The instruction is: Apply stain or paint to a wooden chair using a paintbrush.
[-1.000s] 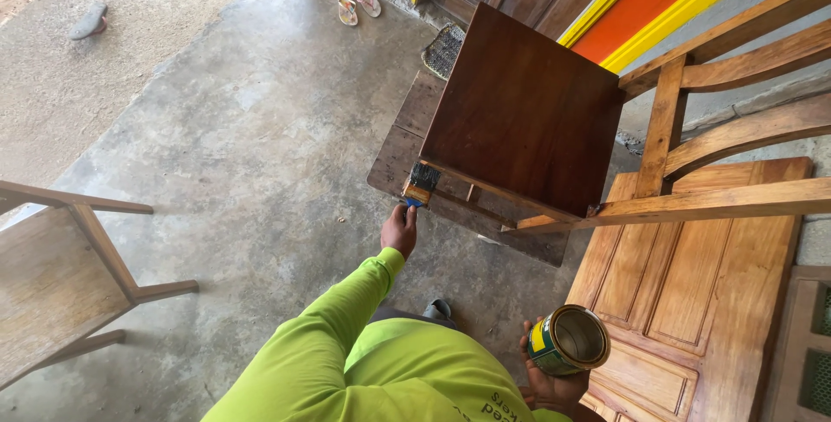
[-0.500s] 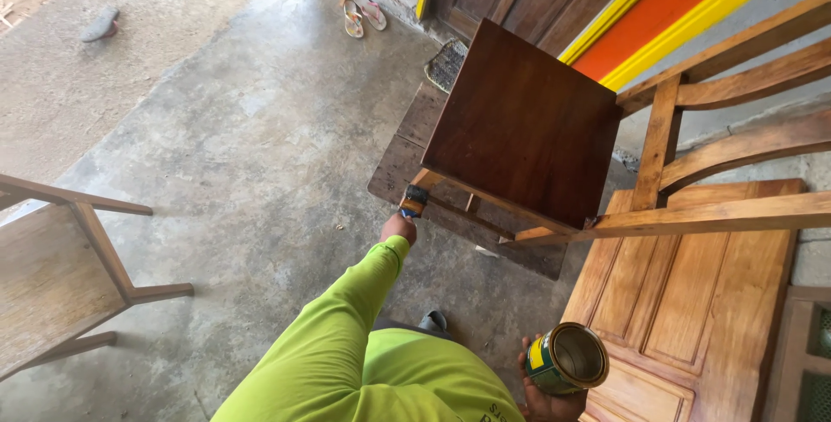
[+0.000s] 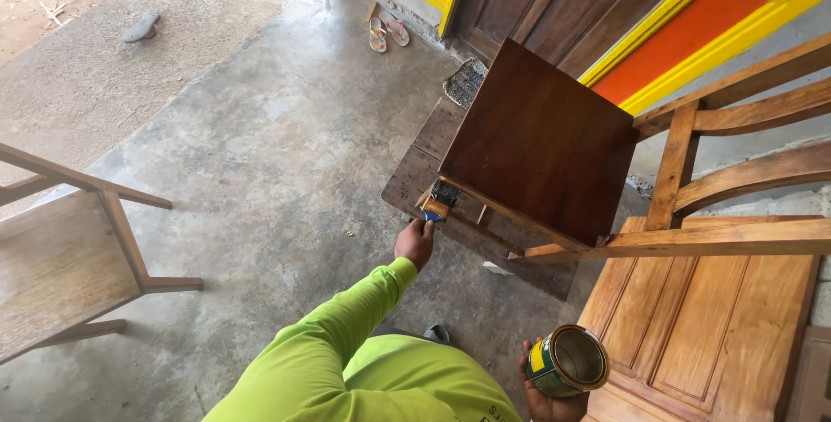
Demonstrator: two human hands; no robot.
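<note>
Paintbrush (image 3: 440,202) (blue handle) touches the lower front edge of the dark-stained stool (image 3: 541,141), gripped in the left hand (image 3: 416,242). Right hand (image 3: 554,400) grips an open tin can (image 3: 568,361) near the wooden door panel (image 3: 705,318).

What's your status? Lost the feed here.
Left hand holds paintbrush at dark stool corner. Right hand holds open tin. Nothing in the way.

Left hand (image 3: 415,243) presses brush (image 3: 441,199) to stool (image 3: 541,141); right hand (image 3: 554,403) grips tin (image 3: 567,361).
</note>
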